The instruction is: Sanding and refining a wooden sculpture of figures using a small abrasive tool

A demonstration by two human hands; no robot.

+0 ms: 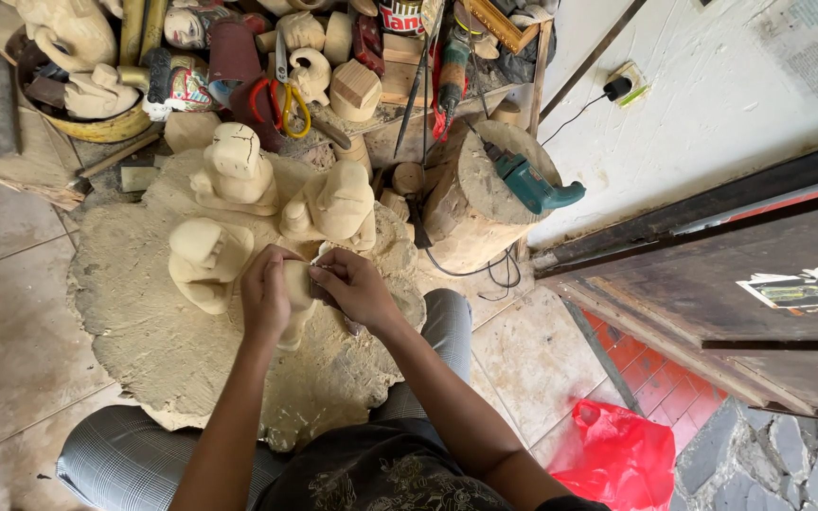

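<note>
Head view: at the centre of the frame both hands close on one pale wooden carving (293,284) – the left hand (265,293) wraps its side, the right hand (357,289) pinches a small scrap against its top, too hidden to name. The carving rests on a rough round wooden slab (144,322) serving as bench. Three more unfinished figures stand just above the hands: one (205,260) at left, one (236,170) higher, one (335,203) to the right. Upper right of these, one teal power drill (532,185) lies on a stump (471,203) – one red plastic bag (617,454) sits at lower right
</note>
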